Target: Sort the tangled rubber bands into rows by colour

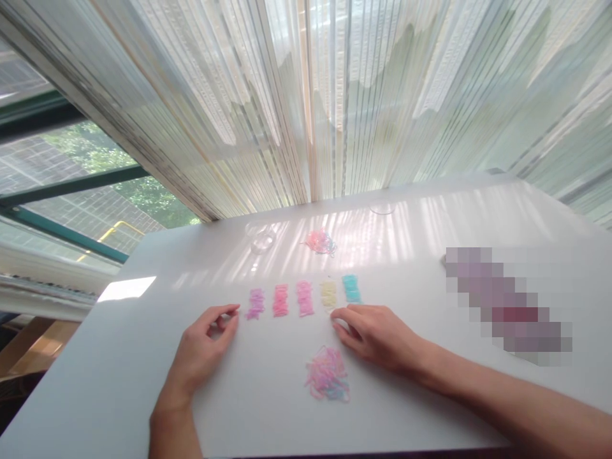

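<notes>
Small pastel bands that look like rubber bands lie in short columns across the white table: purple (255, 304), coral pink (280, 300), light pink (305, 298), yellow (328, 294) and blue (351, 289). My left hand (205, 347) rests just left of the purple column, thumb and forefinger pinched together; anything between them is too small to see. At the lower end of the yellow column, my right hand (375, 335) has its bent fingertips against the bands. What those fingers hold, if anything, is hidden. Closer to me lies a loose mixed pile of bands (327, 374).
Beyond the columns lies another mixed pile of bands (320, 241). A clear round container (262, 241) stands at the back left, and a clear rim (382, 209) shows farther back. A pixelated object (509, 309) lies to the right. String curtains (310, 102) hang behind the table.
</notes>
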Motion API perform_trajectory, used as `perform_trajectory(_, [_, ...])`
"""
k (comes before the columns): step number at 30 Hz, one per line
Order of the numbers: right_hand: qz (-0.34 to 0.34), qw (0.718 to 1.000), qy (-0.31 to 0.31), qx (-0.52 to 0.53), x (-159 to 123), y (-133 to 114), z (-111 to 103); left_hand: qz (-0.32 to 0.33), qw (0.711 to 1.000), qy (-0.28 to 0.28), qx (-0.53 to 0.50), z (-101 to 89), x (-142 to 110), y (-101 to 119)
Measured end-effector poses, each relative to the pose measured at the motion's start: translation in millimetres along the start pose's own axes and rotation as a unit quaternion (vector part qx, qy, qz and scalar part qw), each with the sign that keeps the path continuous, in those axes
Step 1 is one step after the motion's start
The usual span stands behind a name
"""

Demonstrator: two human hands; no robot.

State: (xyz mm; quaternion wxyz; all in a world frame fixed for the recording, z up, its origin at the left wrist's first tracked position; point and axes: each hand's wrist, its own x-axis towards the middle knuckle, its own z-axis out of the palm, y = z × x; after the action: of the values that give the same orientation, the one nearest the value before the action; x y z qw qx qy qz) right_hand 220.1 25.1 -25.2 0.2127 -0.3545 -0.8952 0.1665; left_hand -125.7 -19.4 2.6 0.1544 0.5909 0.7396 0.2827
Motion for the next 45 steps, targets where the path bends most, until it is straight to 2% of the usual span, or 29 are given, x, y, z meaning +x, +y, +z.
perform_trajectory(7, [0.015,1.000,0.008,-0.010,-1,0,1,-0.038,0.999,0.005,-0.029,8.8,-4,8])
perform_trajectory(11, [0.007,1.000,0.005,-0.004,-1,-1,-1,-0.010,0.997,0.040,-0.058,6.7,-3,14])
perform_trajectory(15, [-0.004,1.000,0.014,0.006,0,-2,-2,0.036,0.997,0.063,-0.019,4.9,-10,30])
perform_trajectory(17, [-0.016,0.999,0.021,0.022,-1,-2,-2,0.084,0.996,0.033,-0.022,9.1,-20,43])
perform_trajectory(19, [-0.028,0.998,0.012,0.049,0,-3,-4,0.142,0.988,-0.032,-0.047,17.7,-33,56])
perform_trajectory(22, [-0.048,0.994,-0.033,0.096,1,-7,-11,0.174,0.974,-0.133,-0.061,33.6,-52,71])
perform_trajectory(25, [-0.074,0.989,-0.081,0.101,3,-10,-19,0.201,0.967,-0.146,-0.052,45.2,-64,78])
perform_trajectory(31, [-0.100,0.983,-0.150,0.041,4,-12,-25,0.234,0.964,-0.124,-0.017,55.3,-70,79])
perform_trajectory(40, [-0.111,0.981,-0.147,0.056,6,-8,-22,0.258,0.961,-0.094,-0.035,64.0,-72,71])
perform_trajectory(45, [-0.113,0.981,-0.135,0.076,5,-5,-22,0.257,0.961,-0.090,-0.050,62.8,-72,67])
